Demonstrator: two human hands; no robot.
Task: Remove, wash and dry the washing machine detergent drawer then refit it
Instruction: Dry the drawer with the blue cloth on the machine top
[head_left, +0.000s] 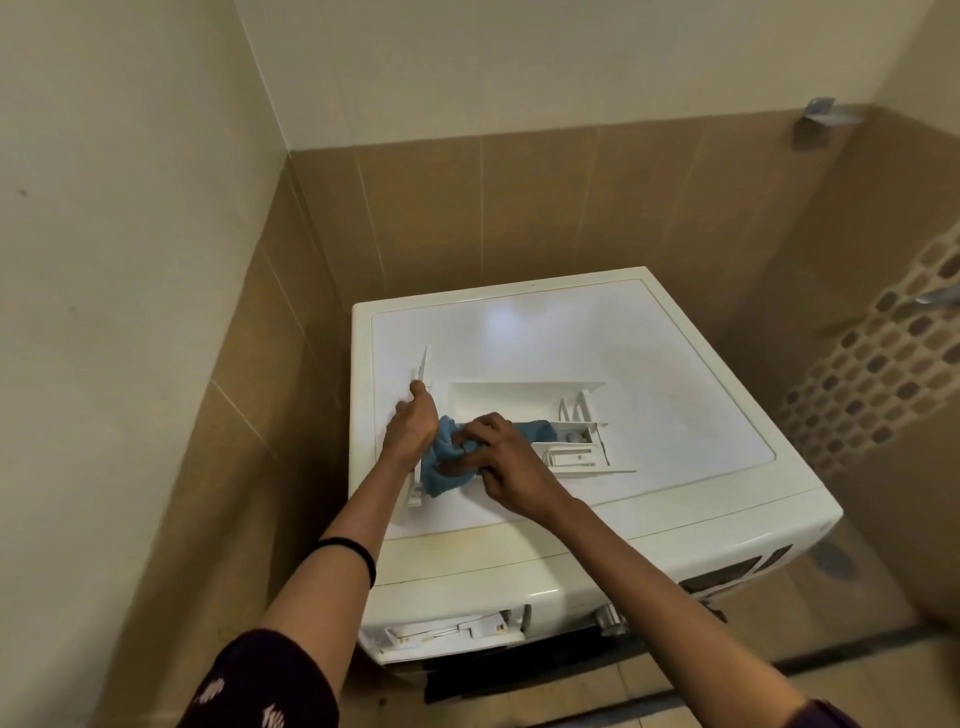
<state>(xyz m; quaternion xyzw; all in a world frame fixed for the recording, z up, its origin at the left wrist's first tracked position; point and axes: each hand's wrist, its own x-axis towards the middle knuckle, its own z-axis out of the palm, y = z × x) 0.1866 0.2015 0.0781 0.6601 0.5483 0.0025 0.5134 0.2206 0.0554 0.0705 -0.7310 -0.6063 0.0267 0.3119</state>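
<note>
The white plastic detergent drawer (524, 415) lay on top of the white washing machine (623, 338), toward its front-left corner, so removal was done, and the washing too, judging by the drying in hand. The left hand (413, 423) had its fingers clamped on the drawer's upright front panel, while the right hand (498, 454) had its fingers bunched on a crumpled blue cloth (441, 462) pressed into the drawer's near end. The empty drawer slot (447, 631) on the machine's front showed refitting not yet done.
</note>
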